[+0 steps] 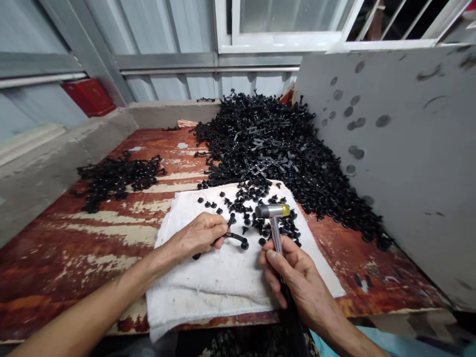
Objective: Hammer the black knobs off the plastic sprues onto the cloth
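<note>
Pinched in my left hand is a black jointed plastic part with thin arms and round ends, held low over a folded white cloth. One round end lies on or just above the cloth; my fingers hide its middle. My right hand is wrapped round the handle of a small mallet, raised beside the part. The mallet's metal head has a dark face on the left and a yellow one on the right. Several small black round pieces with stems are scattered on the cloth behind both hands.
A large heap of black jointed parts covers the back right of the worn reddish table. A smaller pile lies at the left. A grey upright panel bounds the right side, and a red box sits on the left ledge.
</note>
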`<move>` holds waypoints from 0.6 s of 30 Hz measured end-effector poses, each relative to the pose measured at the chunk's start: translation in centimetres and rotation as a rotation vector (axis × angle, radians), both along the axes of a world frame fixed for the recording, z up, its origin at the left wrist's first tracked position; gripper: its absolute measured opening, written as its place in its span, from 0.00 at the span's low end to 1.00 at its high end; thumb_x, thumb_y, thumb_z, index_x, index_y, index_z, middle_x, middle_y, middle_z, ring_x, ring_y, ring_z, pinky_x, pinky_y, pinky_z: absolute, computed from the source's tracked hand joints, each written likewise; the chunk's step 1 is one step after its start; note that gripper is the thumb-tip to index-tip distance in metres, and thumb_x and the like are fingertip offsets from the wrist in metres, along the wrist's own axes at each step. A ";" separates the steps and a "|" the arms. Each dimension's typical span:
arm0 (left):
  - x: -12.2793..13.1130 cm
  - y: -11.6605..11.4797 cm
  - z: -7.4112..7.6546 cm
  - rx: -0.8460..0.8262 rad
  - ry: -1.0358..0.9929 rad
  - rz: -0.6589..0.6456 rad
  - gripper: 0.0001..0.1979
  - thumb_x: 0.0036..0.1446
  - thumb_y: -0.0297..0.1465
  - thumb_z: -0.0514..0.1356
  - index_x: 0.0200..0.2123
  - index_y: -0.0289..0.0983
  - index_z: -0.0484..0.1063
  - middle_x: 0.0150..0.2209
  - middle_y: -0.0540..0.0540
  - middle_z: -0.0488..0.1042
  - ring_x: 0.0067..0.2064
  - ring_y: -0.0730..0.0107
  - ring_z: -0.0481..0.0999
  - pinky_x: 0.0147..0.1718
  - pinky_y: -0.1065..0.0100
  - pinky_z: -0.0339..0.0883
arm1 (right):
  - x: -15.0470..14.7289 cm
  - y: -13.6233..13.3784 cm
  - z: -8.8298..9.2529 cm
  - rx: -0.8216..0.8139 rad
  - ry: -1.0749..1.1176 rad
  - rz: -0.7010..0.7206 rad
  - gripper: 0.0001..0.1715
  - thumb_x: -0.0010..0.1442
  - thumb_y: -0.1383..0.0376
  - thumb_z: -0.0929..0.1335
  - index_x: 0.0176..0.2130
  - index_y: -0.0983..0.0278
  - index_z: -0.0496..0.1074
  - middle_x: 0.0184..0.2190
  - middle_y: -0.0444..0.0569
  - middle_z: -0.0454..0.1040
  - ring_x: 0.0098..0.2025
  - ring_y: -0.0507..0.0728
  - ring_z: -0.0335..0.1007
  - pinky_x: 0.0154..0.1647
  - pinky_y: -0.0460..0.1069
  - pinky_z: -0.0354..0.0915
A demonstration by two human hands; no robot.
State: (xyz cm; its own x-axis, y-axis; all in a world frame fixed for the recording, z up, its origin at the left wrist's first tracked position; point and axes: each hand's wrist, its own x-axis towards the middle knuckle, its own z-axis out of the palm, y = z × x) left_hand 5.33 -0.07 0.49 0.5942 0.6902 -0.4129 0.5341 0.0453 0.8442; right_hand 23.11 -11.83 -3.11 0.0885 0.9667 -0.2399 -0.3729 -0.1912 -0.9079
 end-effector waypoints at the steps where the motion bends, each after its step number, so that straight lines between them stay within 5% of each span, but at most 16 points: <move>1: 0.0 0.0 0.0 -0.004 -0.004 0.009 0.20 0.51 0.48 0.54 0.22 0.37 0.62 0.18 0.55 0.60 0.17 0.81 0.51 0.17 0.75 0.43 | 0.0 0.0 0.0 0.001 0.002 0.003 0.20 0.53 0.51 0.72 0.34 0.62 0.66 0.26 0.40 0.70 0.14 0.43 0.54 0.08 0.38 0.53; 18: 0.4 0.0 0.0 -0.036 -0.017 0.058 0.22 0.51 0.49 0.56 0.21 0.36 0.61 0.17 0.56 0.59 0.17 0.83 0.50 0.16 0.76 0.42 | 0.4 -0.2 -0.1 0.018 0.016 0.039 0.17 0.56 0.53 0.71 0.36 0.62 0.66 0.26 0.40 0.69 0.14 0.43 0.53 0.09 0.39 0.52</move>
